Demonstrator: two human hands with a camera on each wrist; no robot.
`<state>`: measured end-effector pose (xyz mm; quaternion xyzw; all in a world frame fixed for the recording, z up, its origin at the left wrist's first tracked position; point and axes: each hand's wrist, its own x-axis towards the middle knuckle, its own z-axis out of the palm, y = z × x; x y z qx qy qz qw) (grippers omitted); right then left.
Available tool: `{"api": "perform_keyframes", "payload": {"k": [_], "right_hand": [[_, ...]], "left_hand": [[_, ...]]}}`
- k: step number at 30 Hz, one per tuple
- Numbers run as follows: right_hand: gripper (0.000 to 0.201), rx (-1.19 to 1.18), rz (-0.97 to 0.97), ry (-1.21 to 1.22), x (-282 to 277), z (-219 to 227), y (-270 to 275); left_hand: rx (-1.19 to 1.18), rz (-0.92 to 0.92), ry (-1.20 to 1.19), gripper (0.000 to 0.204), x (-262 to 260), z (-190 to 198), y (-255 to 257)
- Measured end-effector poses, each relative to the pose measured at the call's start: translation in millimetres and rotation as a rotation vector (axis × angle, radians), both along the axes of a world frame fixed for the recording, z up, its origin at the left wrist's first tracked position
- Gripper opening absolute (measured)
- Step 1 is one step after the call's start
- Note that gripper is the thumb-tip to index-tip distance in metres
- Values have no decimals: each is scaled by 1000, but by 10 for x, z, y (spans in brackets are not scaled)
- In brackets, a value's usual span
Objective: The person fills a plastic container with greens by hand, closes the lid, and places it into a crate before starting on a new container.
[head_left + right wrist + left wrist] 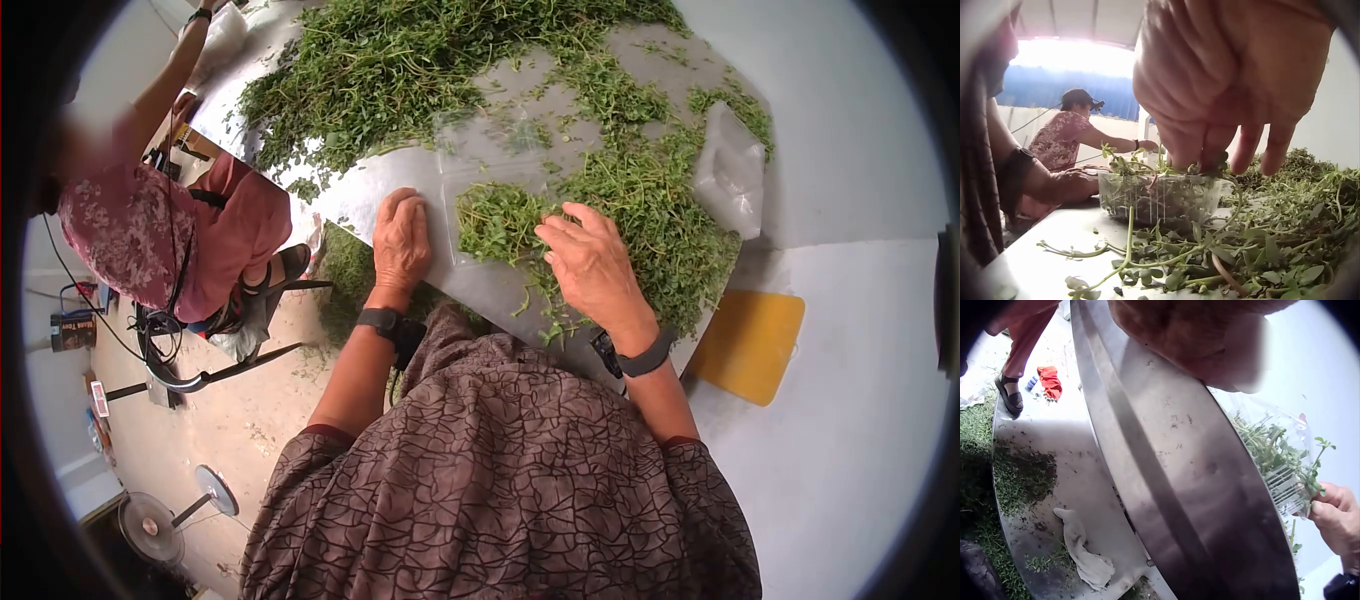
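Note:
A clear plastic clamshell box (pixel 1110 195) stands on the metal table (pixel 390 172), filled with leafy green sprigs (pixel 492 218). Its transparent lid (pixel 480 140) lies folded back on the far side. My left hand (pixel 403 243) rests on the tabletop, fingers extended beside the box's left side. My right hand (pixel 590 262) is at the box's right side; in the left wrist view its thumb and finger pinch a sprig (pixel 1317 464) at the rim. Seen from the right wrist, those fingertips reach down into the greens, partly hidden behind leaves.
Loose greens (pixel 650 210) spread right of the box, with a large heap (pixel 380 75) beyond. Stacked clear plastic (pixel 728 175) sits at the right edge, near a yellow board (pixel 750 345). Another person (pixel 130 230) sits at left. A fan (pixel 152 527) stands on the floor.

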<state>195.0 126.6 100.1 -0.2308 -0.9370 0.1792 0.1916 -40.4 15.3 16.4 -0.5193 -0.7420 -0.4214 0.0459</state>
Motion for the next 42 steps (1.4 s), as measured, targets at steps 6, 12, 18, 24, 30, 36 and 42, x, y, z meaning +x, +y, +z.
{"api": "perform_keyframes", "payload": {"k": [6,12,18,24,30,36,42], "right_hand": [[27,14,70,-50,-109,-31,87],[22,-38,39,-23,-100,27,113],[18,-2,-167,110,138,219,138],[14,-164,-156,0,241,116,-72],[21,-147,-74,-109,139,-89,-228],[13,-47,-68,-156,97,-199,-208],[15,-80,-126,-221,214,-67,-180]], "left_hand": [[-5,-3,-10,12,13,14,10],[-12,-35,-33,14,3,36,-36],[151,-77,-280,24,-74,181,-180],[-142,-526,95,31,53,647,-193],[-293,-676,241,47,314,611,-9],[-305,-704,185,46,396,692,162],[-263,-642,143,26,482,667,297]]}}
